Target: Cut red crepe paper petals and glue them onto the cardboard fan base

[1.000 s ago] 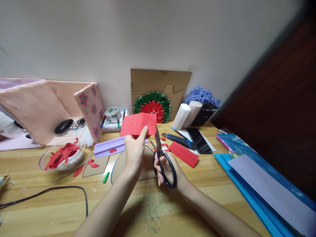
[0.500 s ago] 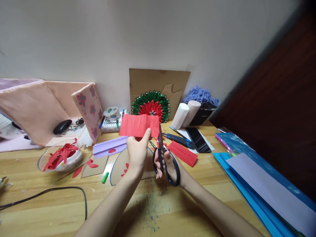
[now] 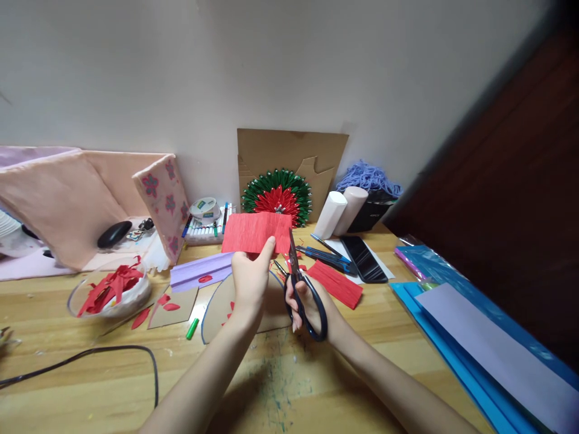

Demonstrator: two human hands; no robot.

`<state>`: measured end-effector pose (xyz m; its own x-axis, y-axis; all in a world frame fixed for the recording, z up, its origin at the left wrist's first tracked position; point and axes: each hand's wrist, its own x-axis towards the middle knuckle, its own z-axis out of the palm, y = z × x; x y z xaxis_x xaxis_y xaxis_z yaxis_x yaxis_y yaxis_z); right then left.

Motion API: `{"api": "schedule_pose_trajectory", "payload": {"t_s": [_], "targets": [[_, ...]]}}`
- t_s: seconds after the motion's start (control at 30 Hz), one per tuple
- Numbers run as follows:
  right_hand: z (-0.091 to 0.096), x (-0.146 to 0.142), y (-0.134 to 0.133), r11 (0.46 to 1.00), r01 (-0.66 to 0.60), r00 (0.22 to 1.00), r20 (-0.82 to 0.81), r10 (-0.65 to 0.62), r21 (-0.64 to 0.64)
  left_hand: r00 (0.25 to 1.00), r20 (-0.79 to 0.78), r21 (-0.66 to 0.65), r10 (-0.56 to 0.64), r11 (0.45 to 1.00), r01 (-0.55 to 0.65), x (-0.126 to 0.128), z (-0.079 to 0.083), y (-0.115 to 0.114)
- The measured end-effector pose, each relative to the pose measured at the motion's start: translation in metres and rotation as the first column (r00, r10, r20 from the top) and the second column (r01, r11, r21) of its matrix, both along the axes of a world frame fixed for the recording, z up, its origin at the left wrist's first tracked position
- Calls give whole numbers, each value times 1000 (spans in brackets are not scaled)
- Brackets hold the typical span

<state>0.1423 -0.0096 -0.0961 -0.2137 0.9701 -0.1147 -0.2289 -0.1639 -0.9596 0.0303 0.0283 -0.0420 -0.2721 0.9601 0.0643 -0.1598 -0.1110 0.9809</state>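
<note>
My left hand [image 3: 252,277] pinches a wide strip of red crepe paper [image 3: 251,232] between thumb and fingers and holds it up over the table. In my right hand [image 3: 305,304] is a pair of dark-handled scissors [image 3: 317,313], with my fingers through the loops. The blades point up along the strip's right edge; whether they bite into the paper I cannot tell. Beneath my hands lies a piece of cardboard [image 3: 217,301] with a curved blue outline and red paper petals, partly hidden by my left forearm. Another red crepe piece [image 3: 335,284] rests right of the scissors.
A clear bowl [image 3: 75,298] of red scraps stands left, near a purple strip [image 3: 199,271] and a green marker cap [image 3: 192,329]. A black cable [image 3: 90,351] crosses the front left. Rightward lie a utility knife [image 3: 328,258], a phone [image 3: 364,259] and blue sheets [image 3: 446,355].
The scissor handles have come closer together, and the blades look more closed at the strip's right edge. My left hand keeps its hold on the red paper.
</note>
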Motion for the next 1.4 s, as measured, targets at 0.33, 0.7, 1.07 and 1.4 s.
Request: {"api": "schedule_pose_trajectory", "payload": {"t_s": [0.33, 0.7, 1.07, 1.4], "targets": [[-7, 3, 0, 993, -23, 983, 183, 1, 116, 1000, 3, -24, 17, 1000, -17, -4, -5, 5], [-16, 7, -2, 989, -97, 981, 181, 76, 109, 998, 17, 25, 61, 998, -61, -10, -3, 9], [19, -7, -20, 971, -239, 966, 107, 235, 18, 938, -228, 315, 260, 932, -182, -15, 0, 10], [17, -1, -17, 962, -273, 962, 15, 273, -8, 947, -260, 320, 190, 942, -101, -11, -6, 9]]}}
